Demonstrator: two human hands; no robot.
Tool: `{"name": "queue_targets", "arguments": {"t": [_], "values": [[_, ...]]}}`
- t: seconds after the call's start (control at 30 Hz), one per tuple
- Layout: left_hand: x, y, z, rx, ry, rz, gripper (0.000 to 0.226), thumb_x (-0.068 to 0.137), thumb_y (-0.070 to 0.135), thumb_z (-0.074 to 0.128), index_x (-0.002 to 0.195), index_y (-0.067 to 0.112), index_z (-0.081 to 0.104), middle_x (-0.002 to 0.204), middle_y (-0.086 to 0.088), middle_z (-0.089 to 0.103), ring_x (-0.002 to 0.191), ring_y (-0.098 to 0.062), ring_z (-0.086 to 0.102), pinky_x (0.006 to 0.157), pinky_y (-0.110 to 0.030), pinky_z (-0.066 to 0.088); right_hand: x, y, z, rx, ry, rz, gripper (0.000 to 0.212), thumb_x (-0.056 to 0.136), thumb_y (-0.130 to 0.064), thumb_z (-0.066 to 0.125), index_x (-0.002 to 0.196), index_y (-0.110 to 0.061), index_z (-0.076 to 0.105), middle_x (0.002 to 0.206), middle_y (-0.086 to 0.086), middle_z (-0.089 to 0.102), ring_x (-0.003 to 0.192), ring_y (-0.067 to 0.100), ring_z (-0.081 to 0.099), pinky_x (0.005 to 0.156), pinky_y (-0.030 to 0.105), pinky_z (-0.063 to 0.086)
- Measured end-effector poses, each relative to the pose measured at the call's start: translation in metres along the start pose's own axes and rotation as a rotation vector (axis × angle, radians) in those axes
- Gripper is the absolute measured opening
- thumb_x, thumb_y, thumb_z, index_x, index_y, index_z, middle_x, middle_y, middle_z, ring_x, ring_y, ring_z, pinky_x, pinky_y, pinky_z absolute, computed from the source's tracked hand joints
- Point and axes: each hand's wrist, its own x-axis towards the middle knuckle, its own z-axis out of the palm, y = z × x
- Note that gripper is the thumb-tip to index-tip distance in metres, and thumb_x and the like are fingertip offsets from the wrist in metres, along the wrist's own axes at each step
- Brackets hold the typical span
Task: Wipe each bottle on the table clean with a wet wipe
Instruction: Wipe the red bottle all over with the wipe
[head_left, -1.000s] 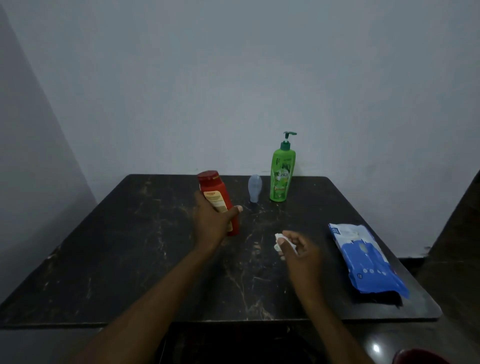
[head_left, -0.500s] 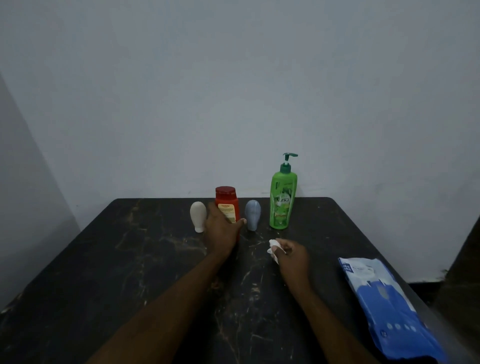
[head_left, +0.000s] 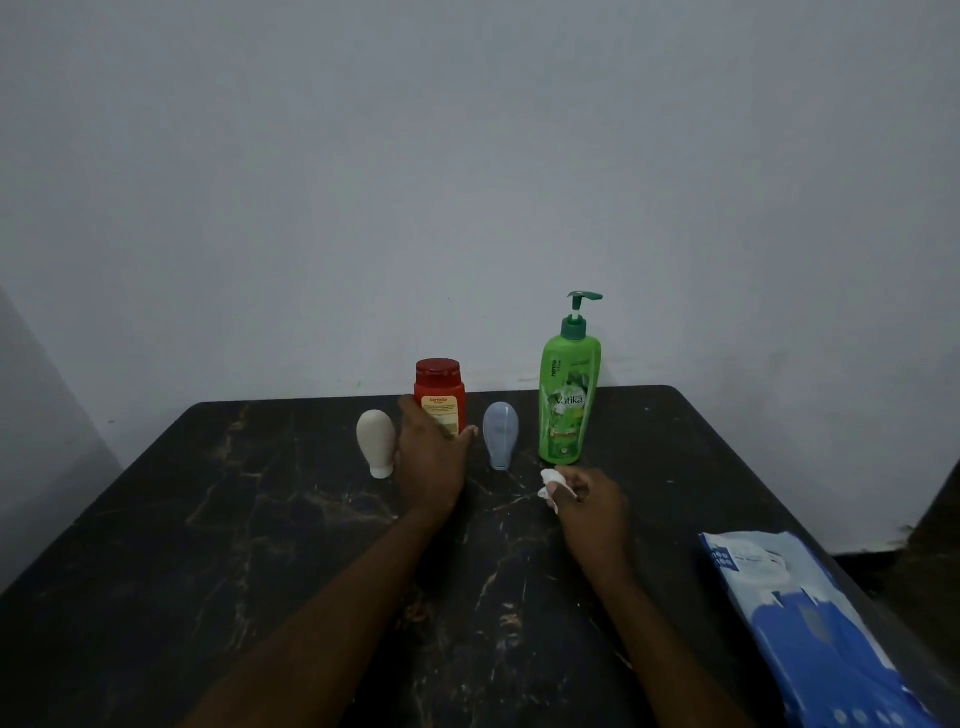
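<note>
Both bare forearms reach forward from the lower edge of the view. The left hand (head_left: 431, 457) is curled, its fingers (head_left: 410, 415) and thumb wrapped around something upright. The right hand (head_left: 589, 501) sits lower and to the right, loosely fisted, its fingers (head_left: 563, 488) pinched shut on a small wad.

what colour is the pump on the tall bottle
Dark green, atop the lighter green bottle; pump shows in the head view.
</note>
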Motion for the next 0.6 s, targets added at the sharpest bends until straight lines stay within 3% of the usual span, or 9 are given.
{"name": "queue_targets", "arguments": {"t": [0.13, 0.27, 0.33, 0.43, 0.6], "values": [[0.001, -0.001, 0.001, -0.020, -0.013, 0.000, 0.088, 0.077, 0.030, 0.088, 0.143, 0.018, 0.032, 0.139, -0.005, 0.055, 0.129, -0.028, 0.057, 0.105, -0.042, 0.049, 0.000, -0.001, 0.000, 0.023, -0.011, 0.000, 0.006, 0.087, -0.022, 0.072, 0.092, -0.025, 0.073, 0.088, -0.007, 0.072, 0.080, 0.002, 0.067, 0.074, 0.026, 0.055], [-0.007, 0.010, -0.014, 0.009, 0.047, 0.117, 0.111, 0.075, 0.035, 0.089, 0.157, 0.021, 0.015, 0.157, -0.007, 0.032, 0.144, -0.028, 0.039, 0.113, -0.043, 0.040, -0.001, -0.002, -0.001, 0.055, -0.006, 0.018, 0.007, 0.087, -0.023, 0.073, 0.093, -0.025, 0.073, 0.086, -0.007, 0.072, 0.079, 0.002, 0.068, 0.075, 0.029, 0.057], [-0.019, 0.021, -0.023, 0.071, 0.091, 0.288, 0.101, 0.079, 0.034, 0.086, 0.154, 0.021, 0.020, 0.156, -0.008, 0.029, 0.142, -0.029, 0.039, 0.109, -0.039, 0.043, 0.000, -0.002, 0.000, 0.073, -0.001, 0.021, 0.006, 0.086, -0.024, 0.073, 0.089, -0.028, 0.071, 0.084, -0.007, 0.072, 0.077, 0.002, 0.068, 0.074, 0.031, 0.058], [-0.041, 0.036, -0.030, 0.150, 0.111, 0.552, 0.078, 0.084, 0.032, 0.081, 0.144, 0.018, 0.034, 0.147, -0.015, 0.039, 0.131, -0.030, 0.049, 0.096, -0.027, 0.047, 0.000, -0.002, 0.001, 0.092, -0.004, 0.016, 0.005, 0.087, -0.026, 0.073, 0.085, -0.030, 0.071, 0.081, -0.005, 0.073, 0.074, 0.002, 0.070, 0.074, 0.034, 0.059], [-0.050, 0.050, -0.018, 0.210, 0.016, 0.817, 0.058, 0.086, 0.022, 0.079, 0.134, 0.008, 0.050, 0.133, -0.018, 0.051, 0.123, -0.029, 0.052, 0.096, -0.031, 0.048, -0.002, -0.003, -0.002, 0.083, -0.007, 0.005, 0.014, 0.089, -0.028, 0.071, 0.078, -0.035, 0.068, 0.078, -0.006, 0.074, 0.074, 0.001, 0.069, 0.073, 0.031, 0.058]]}}
